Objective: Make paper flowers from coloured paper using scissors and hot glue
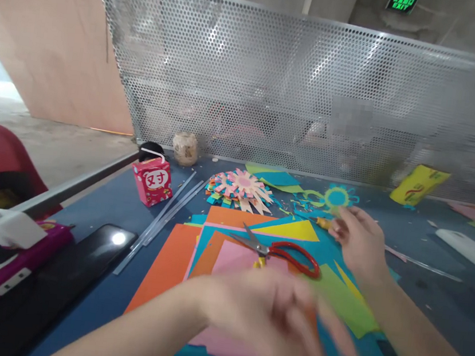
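Note:
My left hand [272, 321], blurred by motion, hangs over the stack of coloured paper [227, 257] with its fingers apart and nothing seen in them. Farther right, my right hand [362, 242] has its fingers curled in a pinch at the lower edge of a blue and green paper flower [338, 197]. Beside those fingertips lies a small orange-yellow piece [324, 222]. Scissors with red handles [295, 255] rest partly spread on the stack, just beyond my left hand. A pile of fringed paper flowers [243, 185] lies behind the stack.
At left are a red drink carton [153, 180], clear glue sticks [168, 213], a black phone [47, 281] and a purple power strip [6, 259]. A perforated metal screen [253, 82] borders the table's back. A yellow packet [419, 185] and a white tool [471, 250] lie right.

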The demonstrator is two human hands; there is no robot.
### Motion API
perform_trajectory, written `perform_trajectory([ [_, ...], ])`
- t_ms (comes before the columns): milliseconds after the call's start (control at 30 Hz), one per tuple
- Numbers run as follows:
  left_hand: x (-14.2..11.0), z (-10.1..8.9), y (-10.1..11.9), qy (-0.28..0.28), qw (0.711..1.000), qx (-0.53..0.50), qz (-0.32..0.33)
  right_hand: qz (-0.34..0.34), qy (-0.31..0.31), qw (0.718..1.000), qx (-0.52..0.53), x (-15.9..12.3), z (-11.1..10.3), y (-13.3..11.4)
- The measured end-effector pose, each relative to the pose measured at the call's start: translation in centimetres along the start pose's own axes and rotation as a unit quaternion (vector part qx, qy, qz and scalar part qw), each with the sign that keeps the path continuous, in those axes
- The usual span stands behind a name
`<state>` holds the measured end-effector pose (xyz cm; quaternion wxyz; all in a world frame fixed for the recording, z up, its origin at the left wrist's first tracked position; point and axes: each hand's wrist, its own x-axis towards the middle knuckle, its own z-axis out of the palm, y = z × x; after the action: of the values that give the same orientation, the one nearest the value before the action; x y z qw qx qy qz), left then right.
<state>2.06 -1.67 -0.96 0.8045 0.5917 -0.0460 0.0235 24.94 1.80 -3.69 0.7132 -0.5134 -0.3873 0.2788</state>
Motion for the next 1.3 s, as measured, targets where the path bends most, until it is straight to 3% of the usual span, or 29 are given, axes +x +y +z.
perform_trajectory([
  [33,0.3,-0.3,0.5,0.178,0.979,-0.011,0.094,-0.014,-0.029,0.999,-0.003,-0.8,0.5,0.0],
  [67,0.4,-0.8,0.7,0.313,0.938,0.018,0.146,-0.026,-0.056,0.998,-0.006,-1.5,0.9,0.0],
  [100,0.4,-1.3,0.8,0.431,0.879,0.065,0.191,-0.036,-0.083,0.996,-0.011,-2.3,1.2,0.0],
  [133,0.4,-1.9,0.7,0.491,0.839,0.086,0.216,-0.041,-0.107,0.993,-0.017,-3.0,1.4,-0.1],
  [200,0.2,-2.9,0.5,0.543,0.797,0.116,0.236,-0.043,-0.151,0.987,-0.034,-4.1,1.7,-0.3],
  [400,0.5,-3.0,0.1,0.532,0.817,0.105,0.196,-0.04,-0.245,0.965,-0.09,-4.8,1.7,-0.6],
  [667,0.7,-1.9,0.1,0.508,0.839,0.109,0.161,-0.043,-0.273,0.955,-0.11,-5.0,2.1,-1.1],
  [900,0.7,-2.3,0.0,0.573,0.794,0.172,0.109,-0.05,-0.264,0.957,-0.111,-5.3,2.3,-1.0],
  [1300,0.5,-2.6,-0.2,0.571,0.796,0.146,0.134,-0.059,-0.238,0.962,-0.117,-5.2,1.9,-1.3],
])
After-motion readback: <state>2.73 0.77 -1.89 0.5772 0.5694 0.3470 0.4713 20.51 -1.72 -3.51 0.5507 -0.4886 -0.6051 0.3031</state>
